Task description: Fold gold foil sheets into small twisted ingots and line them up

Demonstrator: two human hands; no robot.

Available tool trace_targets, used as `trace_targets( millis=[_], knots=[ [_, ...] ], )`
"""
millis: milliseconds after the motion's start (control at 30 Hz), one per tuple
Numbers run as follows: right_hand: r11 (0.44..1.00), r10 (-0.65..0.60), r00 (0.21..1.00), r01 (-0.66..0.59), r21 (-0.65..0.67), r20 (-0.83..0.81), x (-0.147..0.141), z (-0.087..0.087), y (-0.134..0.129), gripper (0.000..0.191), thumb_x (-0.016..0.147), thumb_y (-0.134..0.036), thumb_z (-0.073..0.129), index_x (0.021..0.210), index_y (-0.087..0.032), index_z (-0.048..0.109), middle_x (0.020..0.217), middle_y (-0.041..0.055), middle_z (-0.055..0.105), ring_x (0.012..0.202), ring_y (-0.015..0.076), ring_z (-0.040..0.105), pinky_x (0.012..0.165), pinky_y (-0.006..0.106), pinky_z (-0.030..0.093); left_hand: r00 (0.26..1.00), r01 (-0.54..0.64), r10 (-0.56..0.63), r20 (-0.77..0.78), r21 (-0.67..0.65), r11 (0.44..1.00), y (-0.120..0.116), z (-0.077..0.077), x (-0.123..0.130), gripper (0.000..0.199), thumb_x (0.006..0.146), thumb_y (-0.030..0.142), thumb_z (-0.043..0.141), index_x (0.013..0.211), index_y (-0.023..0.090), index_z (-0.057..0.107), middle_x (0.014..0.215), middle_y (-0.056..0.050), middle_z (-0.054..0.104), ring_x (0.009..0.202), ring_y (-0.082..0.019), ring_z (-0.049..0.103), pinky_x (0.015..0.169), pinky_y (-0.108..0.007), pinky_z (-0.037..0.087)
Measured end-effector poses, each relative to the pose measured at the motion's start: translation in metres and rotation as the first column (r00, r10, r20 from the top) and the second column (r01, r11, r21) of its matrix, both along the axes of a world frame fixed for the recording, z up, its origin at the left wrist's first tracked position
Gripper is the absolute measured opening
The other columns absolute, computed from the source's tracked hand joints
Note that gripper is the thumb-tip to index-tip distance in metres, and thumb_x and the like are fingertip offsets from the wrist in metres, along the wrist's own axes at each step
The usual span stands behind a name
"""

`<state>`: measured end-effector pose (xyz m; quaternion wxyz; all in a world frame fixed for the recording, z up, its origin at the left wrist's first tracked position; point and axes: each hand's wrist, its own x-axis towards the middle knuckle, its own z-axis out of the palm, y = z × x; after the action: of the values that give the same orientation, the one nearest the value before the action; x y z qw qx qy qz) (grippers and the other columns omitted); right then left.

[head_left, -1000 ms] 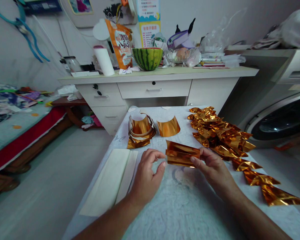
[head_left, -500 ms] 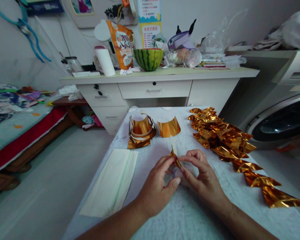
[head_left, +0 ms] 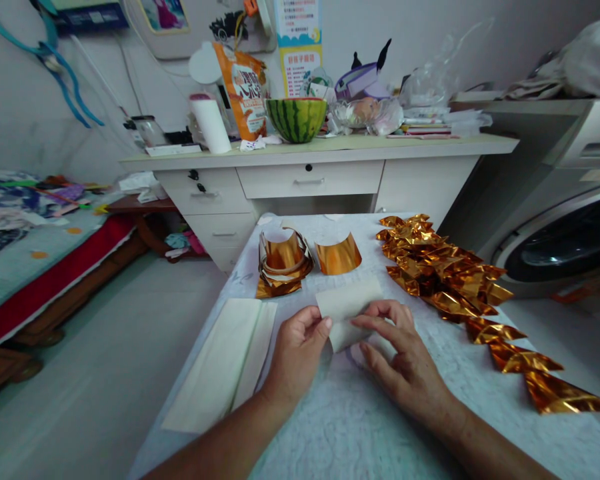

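Observation:
A sheet of paper (head_left: 347,301), its pale side up with a crease across it, is held above the table in front of me. My left hand (head_left: 303,350) pinches its left edge between thumb and fingers. On the right side, my right hand (head_left: 397,343) touches the sheet with its fingertips, the thumb standing apart below. A curved gold foil sheet (head_left: 339,257) lies just beyond the held sheet. To its left is a stack of curled gold foil sheets (head_left: 284,260) with pale undersides. Pale folded paper (head_left: 220,363) lies left of my left hand.
Folded gold foil pieces (head_left: 445,273) are heaped along the right side of the table (head_left: 340,427). Behind stands a white desk (head_left: 310,180) with a watermelon half (head_left: 297,120) and an orange packet (head_left: 243,93). A washing machine (head_left: 570,193) is at the right, a bed (head_left: 55,257) at the left.
The piece between my hands was narrow and edge-on with gold showing; now it is spread wide, pale side up. My left hand has moved a little left.

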<state>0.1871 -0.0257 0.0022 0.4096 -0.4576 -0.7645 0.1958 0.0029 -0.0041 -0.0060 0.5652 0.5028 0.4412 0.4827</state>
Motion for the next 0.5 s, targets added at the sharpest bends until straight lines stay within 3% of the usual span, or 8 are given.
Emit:
trace_targets(
  millis=[100, 167, 233, 367, 500],
  knots=[
    [0.974, -0.221, 0.971, 0.224, 0.033, -0.094, 0.009, -0.001, 0.006, 0.009, 0.089, -0.028, 0.057, 0.097, -0.024, 0.055, 0.099, 0.0044, 0.050, 0.097, 0.0234, 0.049, 0.084, 0.040, 0.042, 1.000, -0.028, 0.028, 0.011, -0.012, 1.000, 0.001, -0.002, -0.002, 0.024, 0.089, 0.032, 0.061, 0.104, 0.015, 0.067, 0.093, -0.005, 0.072, 0.082, -0.018, 0.064, 0.074, -0.026, 0.048],
    [0.948, -0.317, 0.936, 0.318, -0.017, -0.151, 0.015, -0.003, 0.011, 0.026, 0.084, -0.037, 0.064, 0.102, -0.024, 0.051, 0.100, 0.0050, 0.052, 0.095, 0.0238, 0.049, 0.082, 0.039, 0.042, 0.999, -0.023, 0.023, 0.024, -0.014, 1.000, 0.001, -0.003, -0.002, 0.024, 0.089, 0.033, 0.060, 0.105, 0.015, 0.066, 0.092, -0.005, 0.072, 0.081, -0.017, 0.064, 0.072, -0.025, 0.047],
    [0.946, -0.314, 0.929, 0.290, -0.143, -0.194, 0.019, -0.004, 0.013, 0.039, 0.081, -0.044, 0.068, 0.110, -0.023, 0.052, 0.102, 0.0055, 0.056, 0.094, 0.0235, 0.051, 0.080, 0.037, 0.043, 0.999, -0.007, 0.008, 0.045, -0.025, 1.000, 0.001, -0.003, -0.001, 0.024, 0.089, 0.033, 0.060, 0.105, 0.016, 0.065, 0.091, -0.004, 0.071, 0.081, -0.017, 0.064, 0.072, -0.025, 0.047],
    [0.922, -0.181, 0.933, 0.050, -0.384, -0.311, 0.019, -0.004, 0.014, 0.027, 0.089, -0.048, 0.058, 0.093, -0.021, 0.060, 0.085, 0.0021, 0.059, 0.078, 0.0184, 0.053, 0.070, 0.031, 0.044, 0.995, 0.022, -0.016, 0.097, -0.058, 0.998, 0.000, 0.000, 0.001, 0.022, 0.089, 0.033, 0.059, 0.103, 0.016, 0.063, 0.093, -0.004, 0.071, 0.082, -0.017, 0.064, 0.075, -0.026, 0.048],
    [0.906, -0.178, 0.907, 0.000, -0.423, -0.381, 0.016, -0.005, 0.012, 0.029, 0.089, -0.048, 0.058, 0.079, -0.021, 0.057, 0.072, -0.0015, 0.053, 0.067, 0.0148, 0.048, 0.059, 0.026, 0.040, 0.996, 0.018, -0.010, 0.087, -0.089, 0.996, -0.001, 0.000, 0.001, 0.021, 0.087, 0.034, 0.062, 0.097, 0.015, 0.063, 0.090, -0.003, 0.070, 0.082, -0.017, 0.063, 0.074, -0.026, 0.048]
  ],
)
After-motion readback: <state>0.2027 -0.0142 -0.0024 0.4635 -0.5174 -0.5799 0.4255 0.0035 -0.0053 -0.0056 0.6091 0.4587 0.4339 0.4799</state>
